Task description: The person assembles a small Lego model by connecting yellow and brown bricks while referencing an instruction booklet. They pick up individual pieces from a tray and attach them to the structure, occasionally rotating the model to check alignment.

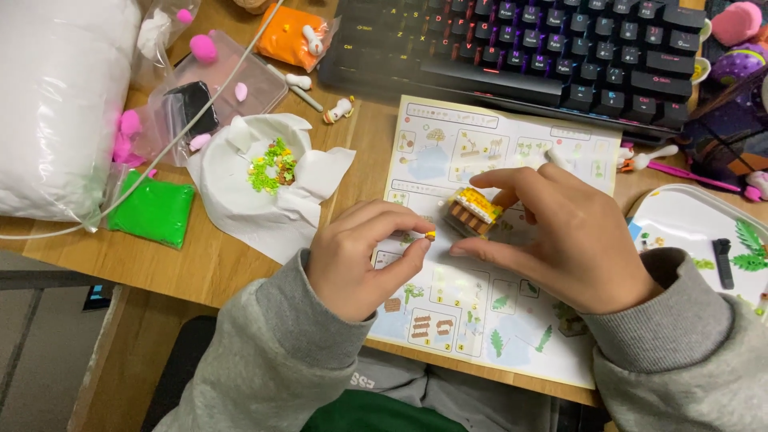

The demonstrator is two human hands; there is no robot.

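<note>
A person in a grey sweatshirt is steadying a small brick model (pixel 474 211), brown below and yellow on top, above an instruction sheet (pixel 480 320) at the desk's centre. The right hand (pixel 568 248) is closing narrowly on it, thumb beneath and fingers over the top. The left hand (pixel 360 256), at the model's nine o'clock, is pinching a tiny yellow piece (pixel 430 235) between thumb and forefinger. The model is looking light, rigid and easily knocked apart, best gripped by its brown sides. A keyboard (pixel 552 48) is lying at twelve o'clock.
</note>
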